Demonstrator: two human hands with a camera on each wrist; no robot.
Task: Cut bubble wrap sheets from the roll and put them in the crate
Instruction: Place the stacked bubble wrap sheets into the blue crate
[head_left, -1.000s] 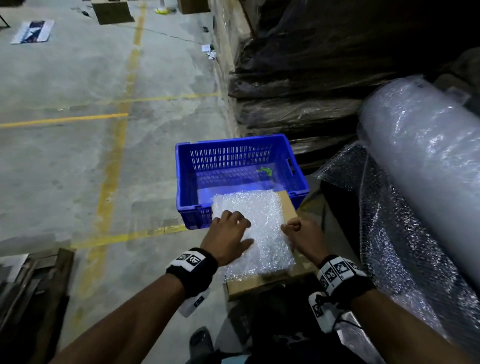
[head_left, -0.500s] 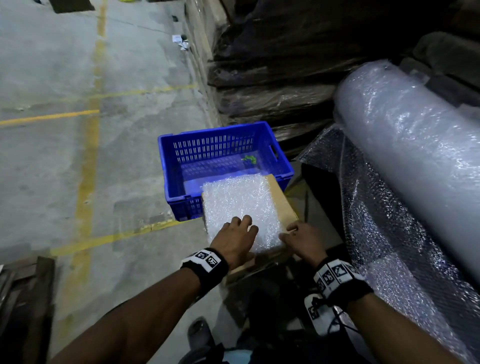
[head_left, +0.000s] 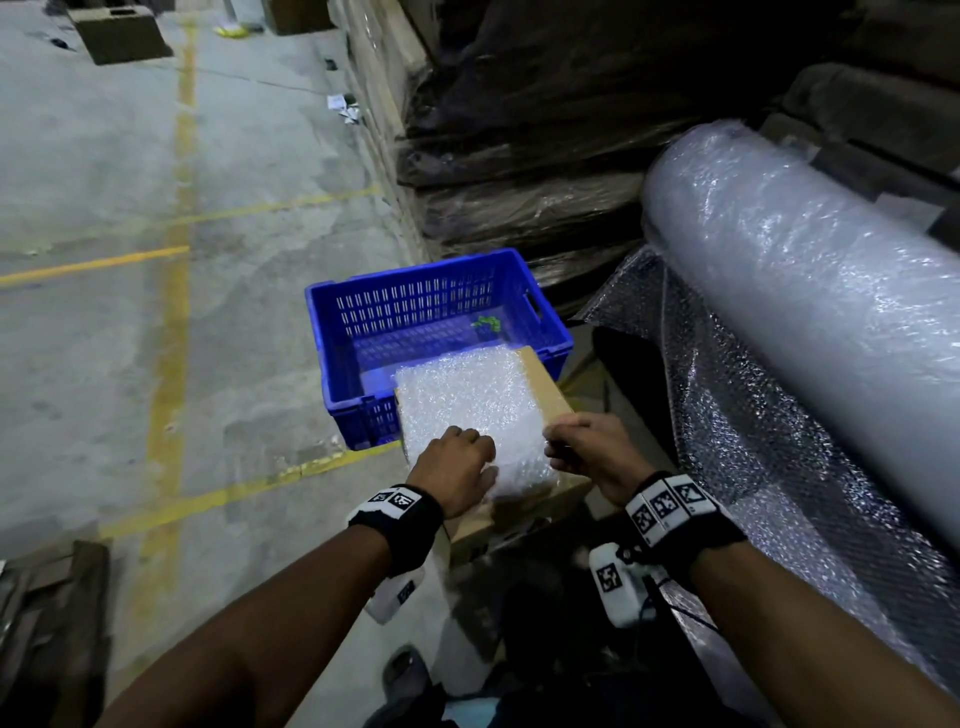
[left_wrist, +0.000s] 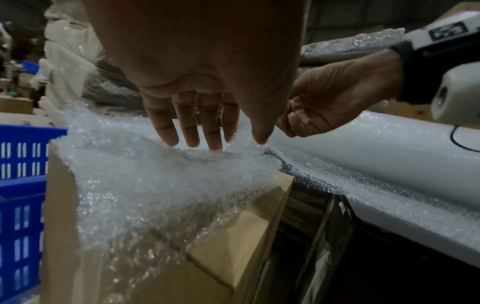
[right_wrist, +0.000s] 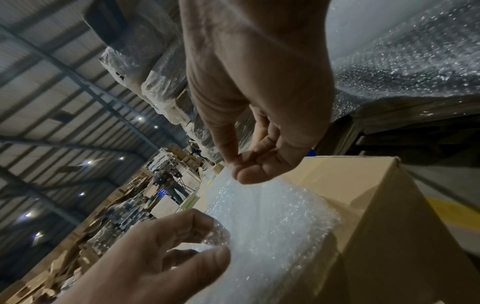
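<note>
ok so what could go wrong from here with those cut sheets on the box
The bubble wrap stack overhangs the near edge of the cardboard box, so it could slide off when lifted.

The left hand only has fingertips on top and the right hand pinches just one edge, so loose sheets might fan apart or drop on the way to the blue crate.

The crate sits beyond the box, so a dropped sheet would probably land on the floor.
</note>
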